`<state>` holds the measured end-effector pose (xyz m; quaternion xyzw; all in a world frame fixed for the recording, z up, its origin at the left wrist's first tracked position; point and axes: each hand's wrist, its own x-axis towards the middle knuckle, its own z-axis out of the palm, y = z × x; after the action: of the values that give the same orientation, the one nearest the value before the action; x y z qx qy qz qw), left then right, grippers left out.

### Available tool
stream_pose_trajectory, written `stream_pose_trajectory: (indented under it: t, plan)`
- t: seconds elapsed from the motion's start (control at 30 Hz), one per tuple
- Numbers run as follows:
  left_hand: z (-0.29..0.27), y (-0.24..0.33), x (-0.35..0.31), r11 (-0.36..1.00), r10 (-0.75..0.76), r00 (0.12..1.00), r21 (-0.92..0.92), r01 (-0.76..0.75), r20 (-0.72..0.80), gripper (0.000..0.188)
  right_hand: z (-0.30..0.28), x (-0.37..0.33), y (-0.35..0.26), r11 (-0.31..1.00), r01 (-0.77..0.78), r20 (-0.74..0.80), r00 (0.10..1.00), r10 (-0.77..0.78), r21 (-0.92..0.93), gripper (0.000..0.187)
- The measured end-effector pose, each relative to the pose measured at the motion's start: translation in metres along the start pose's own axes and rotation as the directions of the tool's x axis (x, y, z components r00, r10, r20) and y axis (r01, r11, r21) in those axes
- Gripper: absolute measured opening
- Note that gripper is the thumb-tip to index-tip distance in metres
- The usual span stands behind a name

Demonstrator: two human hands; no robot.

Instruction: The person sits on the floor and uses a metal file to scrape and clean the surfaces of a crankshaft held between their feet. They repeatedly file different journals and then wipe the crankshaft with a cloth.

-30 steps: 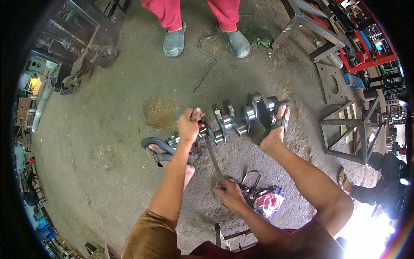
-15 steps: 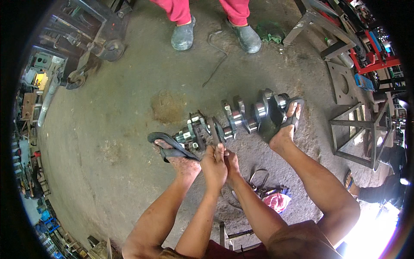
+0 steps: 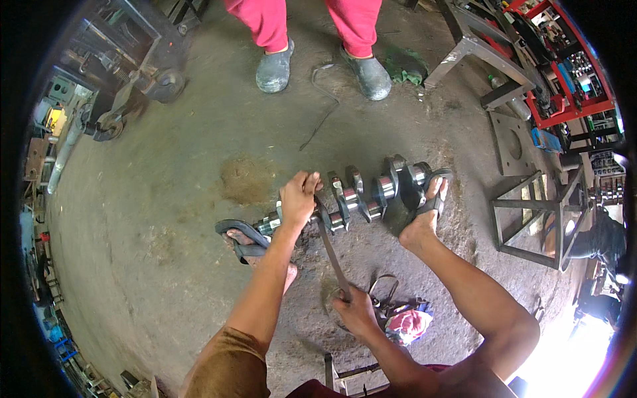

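Observation:
A steel crankshaft (image 3: 375,189) with bright journals lies across the floor between my sandalled feet. A long, narrow brown strip (image 3: 334,255), like abrasive cloth, runs from one of its left journals toward me. My right hand (image 3: 358,310) is closed on the strip's near end, low over the floor. Above the crankshaft's left part is my left hand (image 3: 300,197), its fingers curled together; what they hold, if anything, is hidden. This hand and forearm cover part of the crankshaft's left end.
A person in red trousers (image 3: 355,26) and grey clogs stands opposite. Metal frame stands (image 3: 531,219) and a red tool rack (image 3: 574,113) are at the right. A bundled cloth (image 3: 408,325) lies beside my right forearm. Wheeled equipment (image 3: 162,86) stands at the upper left.
My hands, together at the strip before, are now apart. The left has gone up over the crankshaft; the right has come down toward me with the strip's end. The view has shifted slightly.

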<state>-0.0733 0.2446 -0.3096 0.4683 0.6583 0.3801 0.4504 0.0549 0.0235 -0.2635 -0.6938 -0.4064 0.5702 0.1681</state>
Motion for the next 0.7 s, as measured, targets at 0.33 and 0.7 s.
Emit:
stream_pose_trajectory:
  t: [0.33, 0.7]
  plan:
    - [-0.001, 0.053, -0.153, 0.990, -0.079, 0.993, -0.125, 0.068, -0.085, 0.031, 0.042, 0.131, 0.023, 0.611, -0.030, 0.130, 0.984, -0.120, 0.791, 0.027]
    - [0.024, -0.027, -0.107, 0.990, -0.138, 0.980, -0.049, 0.132, -0.145, 0.039, 0.018, 0.051, 0.017, 0.990, 0.084, -0.102, 0.992, -0.073, 0.112, 0.015]
